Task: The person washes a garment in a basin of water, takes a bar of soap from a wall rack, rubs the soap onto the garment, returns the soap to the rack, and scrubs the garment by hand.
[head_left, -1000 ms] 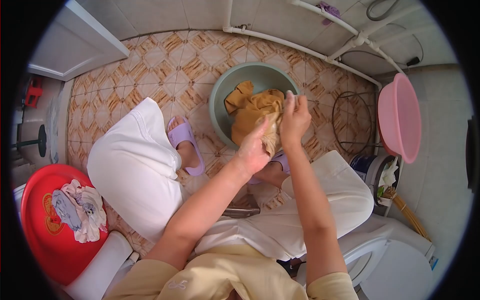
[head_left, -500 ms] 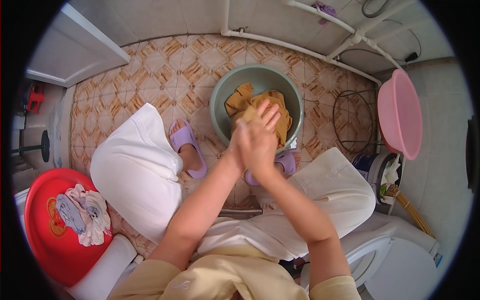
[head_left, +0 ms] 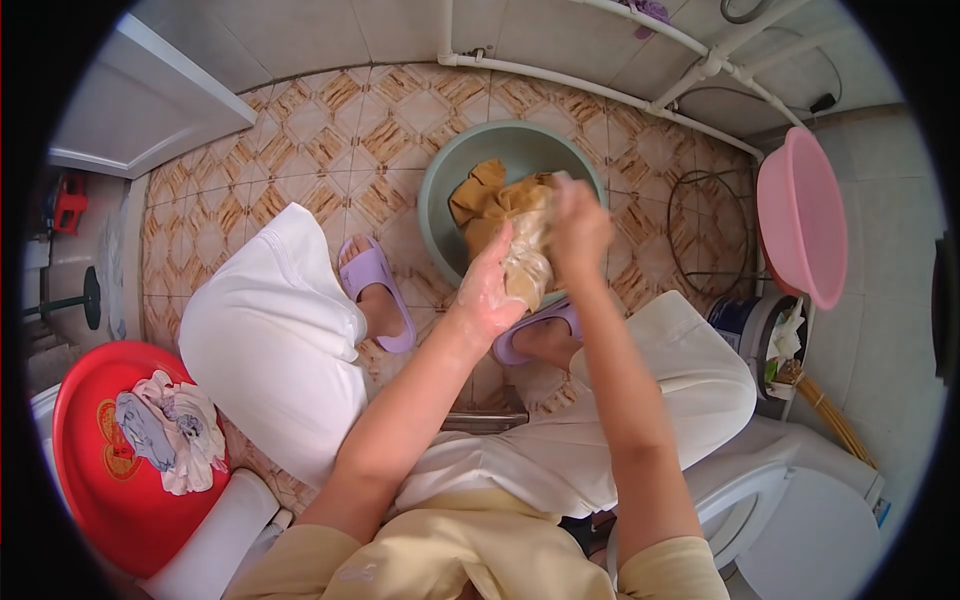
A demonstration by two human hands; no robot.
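Observation:
A mustard-brown cloth garment [head_left: 488, 196] lies bunched in a grey-green basin [head_left: 437, 180] on the floor between my feet. Part of it is lifted toward me and covered in whitish suds. My left hand [head_left: 488, 295] is closed on this soapy part, thumb uppermost, its other fingers partly hidden by the fabric. Suds also coat that palm and wrist. On the garment's right side, my right hand [head_left: 582, 232] is curled like a fist against the cloth, blurred by motion.
A red basin [head_left: 85, 470] with light-coloured clothes [head_left: 175, 430] stands at left. A pink basin [head_left: 800, 220] leans against the right wall, above a bin [head_left: 785, 340]. White pipes [head_left: 600, 92] run along the back wall. A toilet [head_left: 800, 520] is at lower right.
My hands were together over the basin, right fingers extended. Now they have separated: the left holds up the sudsy garment, and the right has moved rightward and curled in.

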